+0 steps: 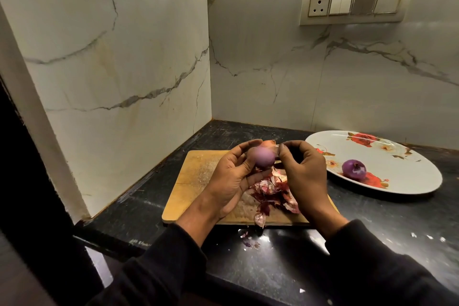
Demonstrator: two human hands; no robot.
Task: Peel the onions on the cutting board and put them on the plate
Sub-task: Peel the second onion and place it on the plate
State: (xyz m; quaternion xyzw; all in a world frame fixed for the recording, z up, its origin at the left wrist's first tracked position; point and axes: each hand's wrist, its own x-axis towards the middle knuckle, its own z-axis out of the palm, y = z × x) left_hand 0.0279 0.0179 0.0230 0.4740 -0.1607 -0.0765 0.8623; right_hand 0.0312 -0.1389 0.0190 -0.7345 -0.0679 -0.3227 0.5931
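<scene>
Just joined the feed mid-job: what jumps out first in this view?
The two hands at centre: the left hand grips a mostly peeled purple onion above the cutting board, while the right hand pinches a strip of skin at its top. Under them lies a heap of reddish peels. To the right, one peeled onion sits on the floral plate.
</scene>
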